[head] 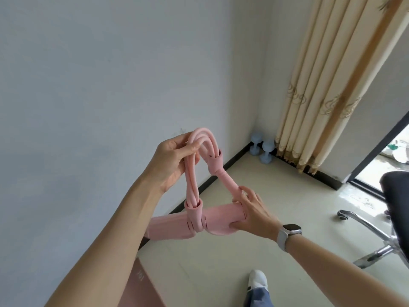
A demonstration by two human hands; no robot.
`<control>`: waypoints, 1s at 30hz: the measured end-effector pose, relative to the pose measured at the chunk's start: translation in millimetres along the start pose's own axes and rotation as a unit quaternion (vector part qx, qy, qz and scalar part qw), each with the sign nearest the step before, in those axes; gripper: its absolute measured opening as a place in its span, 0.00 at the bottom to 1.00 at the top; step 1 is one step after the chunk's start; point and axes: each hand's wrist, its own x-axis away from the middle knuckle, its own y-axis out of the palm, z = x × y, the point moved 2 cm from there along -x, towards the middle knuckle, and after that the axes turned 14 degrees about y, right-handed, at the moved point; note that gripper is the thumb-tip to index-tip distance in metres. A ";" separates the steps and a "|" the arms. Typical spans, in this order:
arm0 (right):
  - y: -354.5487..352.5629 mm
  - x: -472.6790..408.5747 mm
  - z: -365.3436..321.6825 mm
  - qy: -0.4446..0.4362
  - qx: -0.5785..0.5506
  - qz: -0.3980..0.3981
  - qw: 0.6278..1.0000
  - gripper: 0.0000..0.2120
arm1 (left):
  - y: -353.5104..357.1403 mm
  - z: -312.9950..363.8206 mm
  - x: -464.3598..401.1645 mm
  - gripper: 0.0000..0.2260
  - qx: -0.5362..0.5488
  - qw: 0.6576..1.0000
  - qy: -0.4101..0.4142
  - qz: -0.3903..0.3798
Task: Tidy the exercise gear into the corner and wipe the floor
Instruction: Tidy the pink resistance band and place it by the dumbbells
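Observation:
A pink resistance pull rope [192,178] with rubber tubes and foam handles hangs folded between my hands, above the floor near the wall. My left hand [172,160] pinches the bent top of the tubes. My right hand [252,212], with a watch on its wrist, grips the end of the thick pink foam handle [212,219] and the thinner bar rising from it. Two light blue dumbbells [262,149] stand on the floor in the corner, by the curtain.
A beige curtain [327,85] hangs to the right of the corner. An office chair [396,209] with a chrome base stands at the right edge. A pinkish mat [141,282] lies at the bottom left. My shoe [257,280] is on the pale tiled floor [276,196].

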 end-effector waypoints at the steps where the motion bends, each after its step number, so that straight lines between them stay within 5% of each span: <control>1: -10.3 -12.6 7.8 -0.003 -0.004 0.008 1.000 0.33 | 3.4 -5.0 -16.6 0.11 0.001 1.000 -0.002 0.020; 6: -65.5 -63.5 48.3 -0.014 0.004 0.036 0.999 0.24 | 15.2 -39.5 -86.5 0.08 -0.068 0.991 0.003 0.116; 16: -135.1 -142.5 87.2 0.095 -0.059 0.030 0.993 0.15 | 34.9 -111.2 -194.3 0.13 -0.293 0.951 -0.025 0.099; 23: -157.4 -232.3 116.1 0.261 -0.218 0.003 0.940 0.14 | 56.2 -179.8 -267.9 0.29 -0.460 0.874 0.030 -0.153; 27: -172.3 -295.8 123.2 0.306 -0.277 -0.025 0.910 0.14 | 84.5 -230.8 -312.8 0.36 -0.512 0.777 0.082 -0.358; 30: -186.4 -340.9 123.2 0.330 -0.326 -0.042 0.885 0.10 | 93.4 -256.4 -355.8 0.36 -0.540 0.725 0.134 -0.405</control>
